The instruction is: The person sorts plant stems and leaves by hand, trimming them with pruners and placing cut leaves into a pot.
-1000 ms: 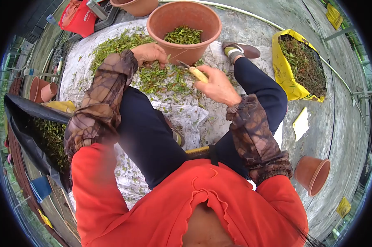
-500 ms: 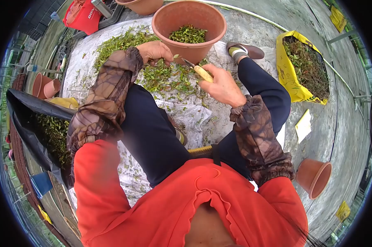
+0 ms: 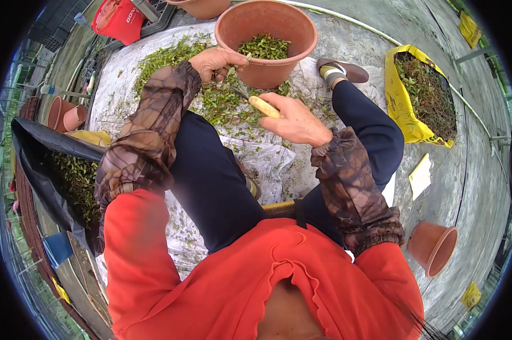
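My left hand [image 3: 215, 61] is pinched on a small leafy cutting [image 3: 231, 71], just left of a terracotta-coloured pot [image 3: 265, 72]. Inside that pot lies a pile of short green cuttings [image 3: 264, 46]. My right hand [image 3: 298, 120] is wrapped round the pale yellow handle of a small knife [image 3: 264, 106]. Its dark blade points up and left, below my left hand and apart from it. Beneath both hands, loose leafy sprigs [image 3: 222, 102] are scattered over a white sheet [image 3: 261, 156].
On the right stand a yellow bag [image 3: 399, 107] of plant debris and a tipped brown pot [image 3: 432, 247]. At left a black bag [image 3: 38, 184] holds more greenery. A red bag [image 3: 119, 22] sits at the back left. My legs flank the work area.
The knife and my right hand have moved left and slightly down. My left hand has shifted a little right and up, with its fingertips closer to the pot's rim.
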`<state>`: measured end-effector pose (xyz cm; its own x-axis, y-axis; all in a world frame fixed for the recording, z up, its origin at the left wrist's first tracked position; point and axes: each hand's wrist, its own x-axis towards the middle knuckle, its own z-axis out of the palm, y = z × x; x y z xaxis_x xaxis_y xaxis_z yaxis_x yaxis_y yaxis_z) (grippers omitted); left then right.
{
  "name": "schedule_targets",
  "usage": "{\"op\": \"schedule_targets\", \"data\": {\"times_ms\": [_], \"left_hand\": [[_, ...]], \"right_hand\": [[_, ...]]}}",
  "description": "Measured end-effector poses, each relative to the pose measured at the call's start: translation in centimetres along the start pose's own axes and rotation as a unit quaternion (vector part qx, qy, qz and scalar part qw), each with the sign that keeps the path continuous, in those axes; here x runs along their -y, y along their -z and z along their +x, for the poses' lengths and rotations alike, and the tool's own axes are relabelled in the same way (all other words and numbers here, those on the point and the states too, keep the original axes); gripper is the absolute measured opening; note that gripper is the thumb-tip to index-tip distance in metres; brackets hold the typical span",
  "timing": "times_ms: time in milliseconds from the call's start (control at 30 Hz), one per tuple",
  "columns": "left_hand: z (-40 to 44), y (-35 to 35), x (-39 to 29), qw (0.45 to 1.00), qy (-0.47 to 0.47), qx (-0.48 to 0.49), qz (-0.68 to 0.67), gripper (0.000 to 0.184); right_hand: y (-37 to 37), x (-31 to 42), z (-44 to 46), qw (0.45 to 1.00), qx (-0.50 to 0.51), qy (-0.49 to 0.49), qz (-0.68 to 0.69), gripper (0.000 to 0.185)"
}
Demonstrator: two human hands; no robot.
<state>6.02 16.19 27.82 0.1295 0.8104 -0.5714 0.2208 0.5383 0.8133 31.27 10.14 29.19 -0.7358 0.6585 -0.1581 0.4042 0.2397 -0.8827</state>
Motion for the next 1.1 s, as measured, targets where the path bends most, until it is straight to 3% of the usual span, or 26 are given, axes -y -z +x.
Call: {"op": "schedule_targets", "data": {"times_ms": [467, 567, 700, 800, 900, 1000, 1067, 1100], "left_hand": [[0.5, -0.3, -0.3, 0.998, 0.002, -0.020, -0.052, 0.016], [0.2, -0.4, -0.6, 0.998, -0.020, -0.042, -0.031, 0.014], [4.1, 1.3, -1.5, 0.988, -0.129, -0.071, -0.034, 0.015], [7.0, 2.2, -3.6, 0.982, -0.152, -0.097, -0.057, 0.022], [7.7, 3.3, -4.3, 0.977, -0.183, -0.065, -0.087, 0.042], [5.7, 5.3, -3.5, 0.941, -0.231, -0.236, 0.075, 0.038], [5.1, 7.6, -0.5, 0.927, -0.221, -0.298, 0.052, 0.045], [4.8, 7.9, 1.6, 0.902, -0.270, -0.337, 0.014, 0.029]], "right_hand": [[-1.9, 0.2, 2.3, 0.997, -0.050, 0.003, -0.051, 0.035], [-1.7, 0.3, 2.2, 0.998, -0.050, -0.003, -0.028, 0.037], [-1.3, -0.8, 0.4, 0.999, -0.007, -0.022, -0.033, 0.042], [-2.1, -4.5, -1.1, 0.998, 0.003, -0.042, -0.045, 0.044], [-2.1, -7.4, -2.6, 0.995, 0.023, -0.094, -0.030, 0.045], [-2.0, -9.5, -3.5, 0.987, 0.033, -0.158, 0.014, 0.046], [-2.2, -10.6, -3.2, 0.988, 0.030, -0.151, 0.010, 0.048], [-1.9, -10.3, -2.9, 0.987, 0.032, -0.156, 0.003, 0.048]]}}
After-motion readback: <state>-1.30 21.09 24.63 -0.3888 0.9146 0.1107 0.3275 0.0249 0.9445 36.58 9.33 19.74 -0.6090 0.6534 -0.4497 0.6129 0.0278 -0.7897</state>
